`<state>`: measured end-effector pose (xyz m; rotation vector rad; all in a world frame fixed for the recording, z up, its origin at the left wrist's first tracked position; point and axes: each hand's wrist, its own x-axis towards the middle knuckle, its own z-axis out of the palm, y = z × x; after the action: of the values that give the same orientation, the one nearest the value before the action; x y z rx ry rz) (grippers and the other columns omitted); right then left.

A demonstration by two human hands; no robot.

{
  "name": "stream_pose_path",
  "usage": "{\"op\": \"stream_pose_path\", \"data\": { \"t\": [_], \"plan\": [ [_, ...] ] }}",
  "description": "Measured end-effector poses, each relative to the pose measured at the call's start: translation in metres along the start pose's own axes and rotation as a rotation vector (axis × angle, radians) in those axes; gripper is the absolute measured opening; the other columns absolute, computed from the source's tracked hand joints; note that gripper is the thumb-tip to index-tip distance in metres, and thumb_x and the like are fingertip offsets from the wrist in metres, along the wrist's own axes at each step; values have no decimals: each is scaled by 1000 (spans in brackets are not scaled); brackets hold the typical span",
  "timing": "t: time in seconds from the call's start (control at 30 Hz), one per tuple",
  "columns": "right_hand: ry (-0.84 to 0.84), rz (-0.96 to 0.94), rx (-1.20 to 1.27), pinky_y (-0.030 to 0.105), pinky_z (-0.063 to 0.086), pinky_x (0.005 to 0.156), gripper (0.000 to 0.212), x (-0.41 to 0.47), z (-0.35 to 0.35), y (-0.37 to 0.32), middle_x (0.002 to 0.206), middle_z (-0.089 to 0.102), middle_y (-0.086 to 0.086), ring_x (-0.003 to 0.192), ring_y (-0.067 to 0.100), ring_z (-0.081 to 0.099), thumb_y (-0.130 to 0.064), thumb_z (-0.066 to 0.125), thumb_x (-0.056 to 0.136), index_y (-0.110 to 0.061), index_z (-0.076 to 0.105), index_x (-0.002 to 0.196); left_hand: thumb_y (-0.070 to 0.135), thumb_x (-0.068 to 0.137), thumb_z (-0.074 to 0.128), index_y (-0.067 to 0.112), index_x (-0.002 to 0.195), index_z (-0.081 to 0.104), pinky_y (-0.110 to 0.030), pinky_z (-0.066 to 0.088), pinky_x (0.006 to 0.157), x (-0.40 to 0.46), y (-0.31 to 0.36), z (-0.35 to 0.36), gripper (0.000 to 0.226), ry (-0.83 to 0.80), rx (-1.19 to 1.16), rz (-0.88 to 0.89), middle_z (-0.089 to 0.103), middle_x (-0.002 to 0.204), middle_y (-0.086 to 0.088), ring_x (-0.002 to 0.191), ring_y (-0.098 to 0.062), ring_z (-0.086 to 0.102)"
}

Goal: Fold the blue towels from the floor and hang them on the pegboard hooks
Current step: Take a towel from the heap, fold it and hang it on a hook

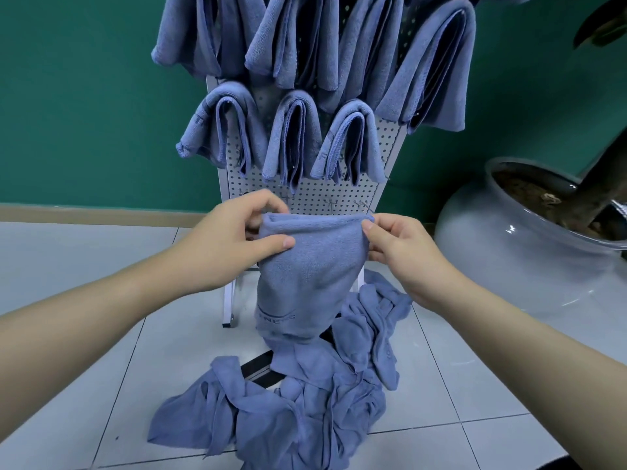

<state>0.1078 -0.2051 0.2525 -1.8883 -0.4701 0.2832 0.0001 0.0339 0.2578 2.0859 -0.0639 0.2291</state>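
Observation:
I hold a folded blue towel (305, 266) up in front of the white pegboard (325, 195). My left hand (234, 232) grips its top left corner, thumb across the front. At the top right corner my right hand (400, 245) pinches the fold. The towel hangs down in a narrowing shape with dark lettering near its lower edge. Several folded blue towels (291, 137) hang over hooks in two rows on the board. Bare hooks (359, 205) show just behind the held towel. A heap of loose blue towels (305, 401) lies on the floor below.
The pegboard stands on white legs (228, 300) against a green wall. A large grey plant pot (529, 239) with a thick stem sits at the right on the pale tiled floor. A dark strip (258, 364) lies under the heap.

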Motion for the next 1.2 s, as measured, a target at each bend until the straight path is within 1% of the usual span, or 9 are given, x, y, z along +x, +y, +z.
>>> {"op": "stream_pose_path", "data": {
  "t": [0.17,0.23,0.33,0.57,0.7,0.8,0.9,1.07,1.2],
  "plan": [
    [18,-2,101,38,56,90,31,3,-5,2,92,67,12,87,20,62,-13,45,111,11,64,105,22,91,76,33,105,77,-40,60,73,-4,8,7,18,49,131,143,77,92,12,77,-23,70],
    [66,-63,107,36,53,86,28,1,-4,-2,89,63,6,85,17,57,-17,46,111,3,63,102,32,87,79,26,85,77,-33,52,58,-4,8,7,7,62,147,167,70,69,5,58,-20,58],
    [225,-256,-18,26,41,76,26,-5,2,-9,82,52,-5,78,8,46,-23,43,111,-8,55,93,55,83,74,24,66,61,-18,33,50,-6,12,9,37,96,230,241,53,52,2,49,-9,40],
    [398,-469,-102,20,35,65,26,-16,2,-39,72,42,-10,67,2,39,-21,45,111,-15,48,86,33,88,78,19,74,47,-21,40,52,-9,38,12,37,366,51,249,51,66,-4,56,-7,46],
    [256,-283,190,31,55,74,37,-22,4,-56,80,69,-2,77,11,66,-45,69,94,-8,65,92,9,84,78,22,104,44,-27,57,72,-9,53,20,42,450,-531,202,69,87,-7,80,-16,69],
    [88,-46,444,51,61,92,59,-25,8,-59,106,77,21,103,36,75,-41,81,86,12,66,108,21,80,78,10,119,66,-26,60,77,-11,45,30,42,87,-776,-188,78,111,-5,105,-20,74],
    [-6,57,385,44,62,88,38,-28,8,-53,105,79,16,100,31,77,-29,76,92,4,73,109,19,79,78,6,113,74,-29,63,80,-17,32,39,37,-32,-672,-352,79,110,-6,106,-24,74],
    [-43,73,292,42,61,95,33,-25,4,-43,112,79,8,106,23,76,-32,66,100,-4,75,115,14,84,78,10,105,76,-22,59,68,-11,33,31,21,153,-574,-302,80,100,-2,94,-18,77],
    [-9,72,232,31,61,73,31,-29,12,-37,106,80,5,99,20,77,-34,66,100,-7,77,109,9,79,85,15,94,78,-24,59,67,-10,35,37,17,323,-425,-234,80,89,3,81,-11,77]
  ]
}}
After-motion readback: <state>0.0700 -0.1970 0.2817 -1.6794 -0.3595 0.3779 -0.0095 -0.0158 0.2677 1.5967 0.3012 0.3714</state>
